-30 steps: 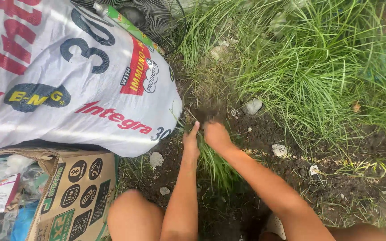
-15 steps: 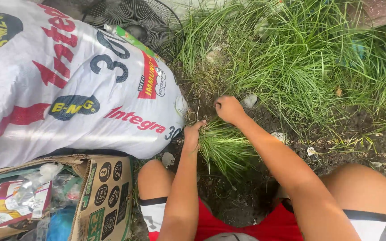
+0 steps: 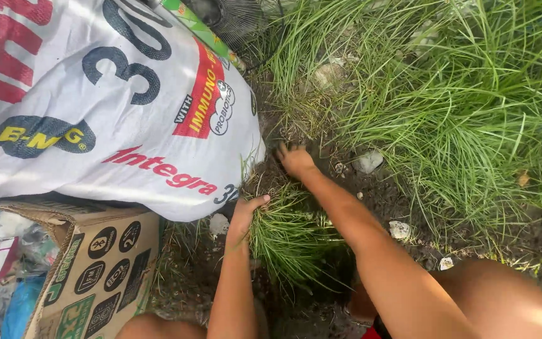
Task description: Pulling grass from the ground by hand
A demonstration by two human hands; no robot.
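At far left, an open cardboard box (image 3: 105,263) sits on the ground with plastic wrappers (image 3: 1,251) inside it. Above and partly over the box lies a large white printed sack (image 3: 95,107), filling the upper left. A fan grille (image 3: 230,19) shows at the top edge just past the sack. The left hand (image 3: 244,216) is closed around the left side of a tuft of grass (image 3: 290,235), thumb out along the blades. The tuft lies low on dark soil (image 3: 371,188), between the two forearms and near the sack's lower corner. The right hand (image 3: 296,160) reaches beyond the tuft, fingers curled down onto the soil; whether it pinches anything cannot be told. A grey stone (image 3: 368,162) lies just right of that hand. Tall grass (image 3: 472,100) covers the right side.
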